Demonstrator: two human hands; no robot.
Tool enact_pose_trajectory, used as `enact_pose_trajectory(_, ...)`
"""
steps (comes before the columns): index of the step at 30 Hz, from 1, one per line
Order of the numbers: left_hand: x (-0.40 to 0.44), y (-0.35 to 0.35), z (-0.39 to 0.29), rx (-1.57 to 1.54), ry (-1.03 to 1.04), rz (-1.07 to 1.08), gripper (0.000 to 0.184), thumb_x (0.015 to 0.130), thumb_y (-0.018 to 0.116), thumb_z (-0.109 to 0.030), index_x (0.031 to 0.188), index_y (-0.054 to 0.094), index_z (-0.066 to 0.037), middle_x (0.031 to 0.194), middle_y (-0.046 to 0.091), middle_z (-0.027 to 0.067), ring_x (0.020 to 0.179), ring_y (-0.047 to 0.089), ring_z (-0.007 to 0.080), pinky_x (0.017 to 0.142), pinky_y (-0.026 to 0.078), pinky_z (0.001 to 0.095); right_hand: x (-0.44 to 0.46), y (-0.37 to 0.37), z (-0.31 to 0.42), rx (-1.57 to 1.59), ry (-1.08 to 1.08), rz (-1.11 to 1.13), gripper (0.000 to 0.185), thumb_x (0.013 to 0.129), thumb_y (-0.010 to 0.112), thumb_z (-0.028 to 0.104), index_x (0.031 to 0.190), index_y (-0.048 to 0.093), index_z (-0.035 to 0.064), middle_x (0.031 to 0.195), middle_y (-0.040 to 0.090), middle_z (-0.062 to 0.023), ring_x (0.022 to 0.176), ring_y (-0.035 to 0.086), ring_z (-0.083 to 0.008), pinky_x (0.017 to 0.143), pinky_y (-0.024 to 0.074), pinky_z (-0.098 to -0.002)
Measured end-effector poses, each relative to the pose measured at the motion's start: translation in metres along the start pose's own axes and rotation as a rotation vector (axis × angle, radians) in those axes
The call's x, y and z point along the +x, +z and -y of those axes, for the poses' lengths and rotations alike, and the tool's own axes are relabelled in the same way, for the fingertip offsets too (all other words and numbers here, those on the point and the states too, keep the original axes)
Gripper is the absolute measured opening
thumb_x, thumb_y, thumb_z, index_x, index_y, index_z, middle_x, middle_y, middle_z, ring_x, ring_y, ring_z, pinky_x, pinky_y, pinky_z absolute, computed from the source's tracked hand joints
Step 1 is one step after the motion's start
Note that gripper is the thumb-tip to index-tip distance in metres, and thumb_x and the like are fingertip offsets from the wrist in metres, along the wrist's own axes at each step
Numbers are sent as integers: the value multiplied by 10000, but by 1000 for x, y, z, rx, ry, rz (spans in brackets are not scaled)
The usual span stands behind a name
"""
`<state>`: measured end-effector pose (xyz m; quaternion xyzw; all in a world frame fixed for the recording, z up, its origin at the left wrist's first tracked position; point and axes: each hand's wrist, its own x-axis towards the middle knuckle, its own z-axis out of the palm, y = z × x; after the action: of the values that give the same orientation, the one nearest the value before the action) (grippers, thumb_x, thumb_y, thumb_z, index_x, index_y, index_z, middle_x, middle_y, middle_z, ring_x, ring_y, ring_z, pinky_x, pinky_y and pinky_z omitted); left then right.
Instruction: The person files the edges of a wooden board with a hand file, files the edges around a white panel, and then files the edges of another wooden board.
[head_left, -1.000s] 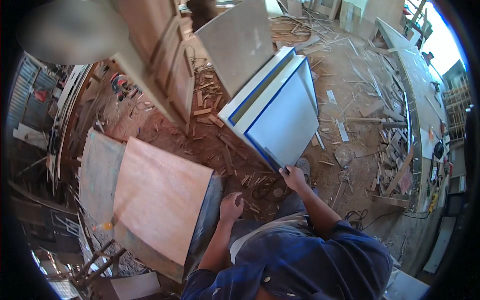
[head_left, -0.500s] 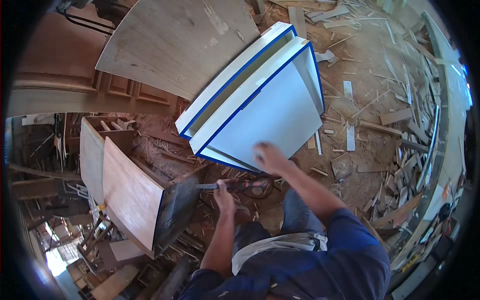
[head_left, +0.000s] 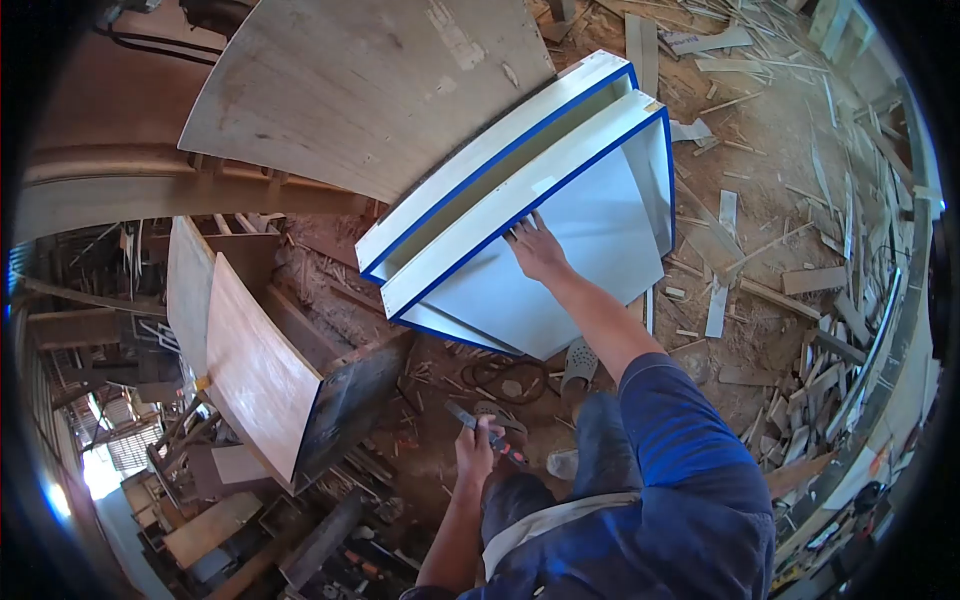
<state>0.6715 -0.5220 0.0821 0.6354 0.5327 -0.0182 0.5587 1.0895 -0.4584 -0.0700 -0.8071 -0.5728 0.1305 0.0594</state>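
Note:
My left hand (head_left: 474,452) is closed around a chisel-like tool (head_left: 512,455) with a flat grey blade and a red-and-black handle. It is held low, in front of my legs. My right hand (head_left: 540,252) reaches forward with its fingers apart, fingertips against the blue-edged rim of a white box-like cabinet piece (head_left: 570,275). Its palm is over the recessed white panel. A second white piece with blue edging (head_left: 480,155) lies right behind the first, a narrow gap between them.
A large bare plywood sheet (head_left: 350,90) leans behind the white pieces. To the left stands a wooden box-like frame with a pale panel (head_left: 262,370). Offcuts (head_left: 800,390) and wood strips litter the floor on the right. A dark coiled cord (head_left: 505,380) lies near my feet.
My right hand has moved up from the panel's lower part to its blue-edged rim. My left hand has lowered with the tool toward my legs. The view has shifted slightly.

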Motion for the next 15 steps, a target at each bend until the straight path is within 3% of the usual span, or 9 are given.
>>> enact_pose_trajectory(3,10,7,-26,-25,5,-15,378,1193,526,-284,1206,720,40,885,785,124,830,764,185,751,608,362,1,-12,7,40,40,109,632,1001,565,65,1628,491,50,1666,489,-200,1593,407,-366,1347,283,-549)
enact_pose_trajectory(9,29,-1,-34,-39,130,-61,363,1183,535,-272,1170,734,32,857,775,121,803,755,191,742,595,360,-21,-32,16,12,46,92,748,955,671,100,1664,439,53,1731,398,-194,1634,334,-363,1285,376,-539)
enact_pose_trajectory(13,39,-12,-32,-60,136,-131,354,1157,583,-299,1126,752,10,793,742,92,684,689,150,643,554,330,-56,-45,23,15,47,78,701,992,616,95,1667,431,48,1746,376,-201,1650,309,-361,1271,392,-527)
enact_pose_trajectory(15,50,-19,-30,-220,57,-173,351,1145,609,-325,1137,751,-4,753,702,54,617,632,120,575,506,310,-83,-50,27,15,36,58,683,1004,588,91,1668,431,53,1750,370,-205,1652,306,-360,1271,386,-529)
